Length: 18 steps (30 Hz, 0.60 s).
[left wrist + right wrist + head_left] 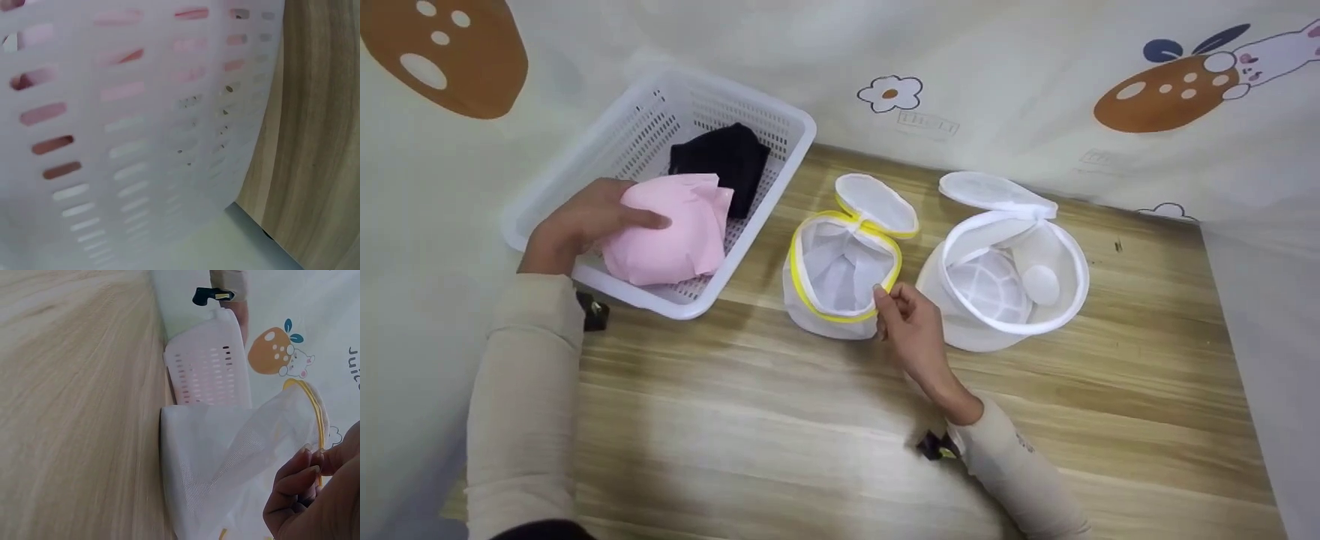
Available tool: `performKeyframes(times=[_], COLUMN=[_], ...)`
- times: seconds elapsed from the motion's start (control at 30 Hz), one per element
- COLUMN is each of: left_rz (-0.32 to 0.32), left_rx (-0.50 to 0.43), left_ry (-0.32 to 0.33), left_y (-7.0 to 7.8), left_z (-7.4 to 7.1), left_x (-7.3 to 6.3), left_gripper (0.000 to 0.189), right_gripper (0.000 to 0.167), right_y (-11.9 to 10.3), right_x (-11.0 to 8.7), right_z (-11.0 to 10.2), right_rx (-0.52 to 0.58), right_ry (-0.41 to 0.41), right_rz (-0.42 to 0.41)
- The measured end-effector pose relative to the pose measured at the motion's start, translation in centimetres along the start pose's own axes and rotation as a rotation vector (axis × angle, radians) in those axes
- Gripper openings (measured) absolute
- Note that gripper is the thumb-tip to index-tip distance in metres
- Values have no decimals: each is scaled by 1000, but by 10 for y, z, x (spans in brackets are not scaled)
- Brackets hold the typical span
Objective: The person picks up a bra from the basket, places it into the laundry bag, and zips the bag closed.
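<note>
My left hand (589, 217) grips a soft pink folded garment (679, 232), thumb on its top, inside the white slotted basket (761, 259). A folded black cloth (727, 161) lies behind it. In the left wrist view the basket's wall (152, 185) hides most of that hand, with pink showing through the slots. My right hand (916, 330) pinches the yellow-trimmed rim of a small white mesh laundry bag (829, 326), whose lid (877, 204) is flipped back. The right wrist view shows finger and thumb (298, 478) on the yellow edge.
Right of the small bag stands a larger white mesh bag (982, 337), its lid (994, 191) raised. All rest on a wood-grain table (780, 442). A printed cloth wall (825, 45) rises directly behind.
</note>
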<state>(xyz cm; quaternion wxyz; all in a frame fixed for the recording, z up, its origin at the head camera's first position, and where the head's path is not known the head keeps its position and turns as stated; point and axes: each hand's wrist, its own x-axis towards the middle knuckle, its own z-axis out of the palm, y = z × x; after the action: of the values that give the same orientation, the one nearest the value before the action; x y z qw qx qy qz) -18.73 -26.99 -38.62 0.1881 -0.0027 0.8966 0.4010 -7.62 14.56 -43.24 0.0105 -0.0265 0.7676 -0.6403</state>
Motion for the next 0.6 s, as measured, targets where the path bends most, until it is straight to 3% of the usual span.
performKeyframes(times=[0.2,0.6], left_rz=[17,60], left_rx=[-58,-100], left_ry=[76,132], left_y=[6,35], left_z=[-5,-13], left_x=[-3,-6], left_gripper=[55,62], right_gripper=[35,34], right_y=[0,1], right_x=[0,-1], right_z=[1,-1], right_rx=[6,-45], right_ry=[-10,-8], right_rz=[22,4])
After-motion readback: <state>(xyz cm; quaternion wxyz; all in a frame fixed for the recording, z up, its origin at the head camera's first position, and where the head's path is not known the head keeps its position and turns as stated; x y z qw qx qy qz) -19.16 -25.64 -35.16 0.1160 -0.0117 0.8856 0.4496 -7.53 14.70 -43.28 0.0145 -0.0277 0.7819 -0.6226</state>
